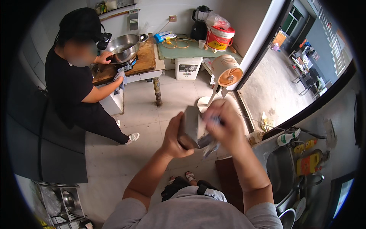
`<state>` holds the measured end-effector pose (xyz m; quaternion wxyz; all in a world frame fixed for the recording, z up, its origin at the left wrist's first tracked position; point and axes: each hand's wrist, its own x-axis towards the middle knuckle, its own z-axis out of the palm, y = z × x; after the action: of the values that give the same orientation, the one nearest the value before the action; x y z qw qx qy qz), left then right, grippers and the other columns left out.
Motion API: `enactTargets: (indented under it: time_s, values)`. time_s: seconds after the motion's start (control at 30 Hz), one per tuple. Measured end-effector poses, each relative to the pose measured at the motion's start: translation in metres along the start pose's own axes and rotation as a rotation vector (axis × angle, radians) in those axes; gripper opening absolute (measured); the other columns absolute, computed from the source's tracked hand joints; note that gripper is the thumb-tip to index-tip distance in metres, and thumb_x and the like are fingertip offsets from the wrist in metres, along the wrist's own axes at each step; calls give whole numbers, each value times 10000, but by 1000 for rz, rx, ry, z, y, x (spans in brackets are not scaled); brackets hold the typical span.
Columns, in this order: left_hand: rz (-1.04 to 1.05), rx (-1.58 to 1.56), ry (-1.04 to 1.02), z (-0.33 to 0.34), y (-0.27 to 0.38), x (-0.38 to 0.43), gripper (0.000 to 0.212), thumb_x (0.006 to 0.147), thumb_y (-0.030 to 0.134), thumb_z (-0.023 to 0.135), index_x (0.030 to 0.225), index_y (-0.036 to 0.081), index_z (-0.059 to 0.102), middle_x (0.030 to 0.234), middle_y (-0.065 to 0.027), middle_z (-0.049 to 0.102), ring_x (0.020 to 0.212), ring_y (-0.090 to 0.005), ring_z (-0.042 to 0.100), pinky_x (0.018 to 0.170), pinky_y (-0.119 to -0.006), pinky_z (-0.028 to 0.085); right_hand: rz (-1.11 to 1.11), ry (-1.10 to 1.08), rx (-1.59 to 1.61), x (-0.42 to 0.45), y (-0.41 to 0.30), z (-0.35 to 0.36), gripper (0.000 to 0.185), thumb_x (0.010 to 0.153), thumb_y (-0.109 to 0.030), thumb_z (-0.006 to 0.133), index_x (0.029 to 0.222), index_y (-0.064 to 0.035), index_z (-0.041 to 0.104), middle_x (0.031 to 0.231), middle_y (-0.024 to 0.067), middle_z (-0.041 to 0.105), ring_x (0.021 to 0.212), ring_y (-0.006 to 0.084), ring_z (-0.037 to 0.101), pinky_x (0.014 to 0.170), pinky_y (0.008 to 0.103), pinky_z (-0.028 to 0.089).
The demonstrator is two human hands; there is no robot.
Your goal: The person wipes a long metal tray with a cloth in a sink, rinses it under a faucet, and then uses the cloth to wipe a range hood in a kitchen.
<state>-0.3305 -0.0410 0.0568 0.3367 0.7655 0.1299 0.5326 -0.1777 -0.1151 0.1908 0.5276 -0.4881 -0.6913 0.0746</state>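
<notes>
My left hand grips a grey box-shaped object from its left side, the thumb along the lower edge. It is held up in front of my chest, tilted, above the tiled floor. My right hand is at the object's right side, blurred, with the fingers curled around a bluish-grey cloth. Part of the cloth hangs below the hand. The fingers and cloth hide most of that right side, so I cannot tell what is inside it.
At left, a person in black holds a cloth at a scale beneath a steel bowl on a wooden-topped table. A pedestal fan stands before me by the doorway. Right of me are a sink, a spray bottle and a yellow jug.
</notes>
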Motion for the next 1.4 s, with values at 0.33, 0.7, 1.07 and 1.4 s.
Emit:
enactTargets:
  time_s: [0.33,0.7,1.07,1.4]
  values:
    - [-12,-620,61,-87,32,95,733,643,399,616,1181,-30,361,1047,-134,442,946,-206,461,803,-322,412,799,261,406,-91,43,-26,131,837,-77,574,952,-18,556,761,-17,542,663,35,473,588,175,387]
    - [61,-1047,-376,-56,98,169,962,603,424,665,1344,-11,233,1015,-206,495,877,-250,508,754,-391,446,771,-162,-220,-141,29,3,591,752,-375,638,1261,-139,450,803,153,589,773,309,586,714,370,464]
    - [-84,-1416,-1026,51,187,144,972,602,302,692,1377,21,176,1317,-334,303,937,-279,534,803,-426,420,399,-36,-71,-187,0,8,301,778,-292,599,1005,-94,590,887,135,588,827,306,586,721,370,472]
    - [-212,-1287,-1238,89,276,89,922,689,450,656,1344,-24,211,1275,-314,369,1090,-342,494,936,-396,415,666,134,35,-264,-70,30,210,844,-203,549,913,-12,602,800,128,616,755,253,591,706,335,455]
